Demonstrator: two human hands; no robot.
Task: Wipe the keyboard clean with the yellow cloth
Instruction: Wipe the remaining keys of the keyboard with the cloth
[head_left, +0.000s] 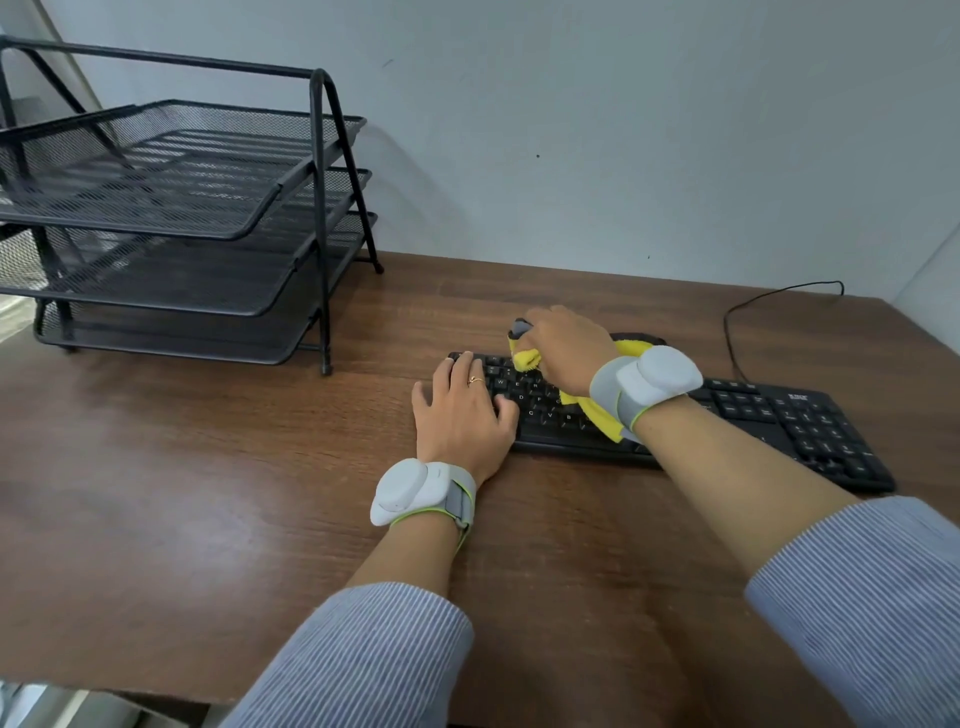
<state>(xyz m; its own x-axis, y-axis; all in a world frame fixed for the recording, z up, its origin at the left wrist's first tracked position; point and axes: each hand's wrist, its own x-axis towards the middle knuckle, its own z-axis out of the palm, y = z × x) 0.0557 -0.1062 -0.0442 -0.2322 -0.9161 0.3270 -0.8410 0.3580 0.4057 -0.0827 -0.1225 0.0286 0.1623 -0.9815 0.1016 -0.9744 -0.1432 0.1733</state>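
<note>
Step in hand: wiping, upper-left key rows. Keyboard (675, 421): black, full-size, corded, lying on the brown desk (208, 467) right of centre, number pad toward the right edge. Cloth (597, 410): yellow, bunched, one tail trailing across the middle keys under the wrist. Right hand (566, 348): fingers curled tight round the cloth, pressing it to the top row. Left hand (462, 410): fingers spread flat over the keyboard's left end, steadying it, holding nothing. Next move, by judgement: sweep rightward toward the uncovered number pad, keeping pressure even. Tray rack (182, 223): black mesh, far left, well apart.
</note>
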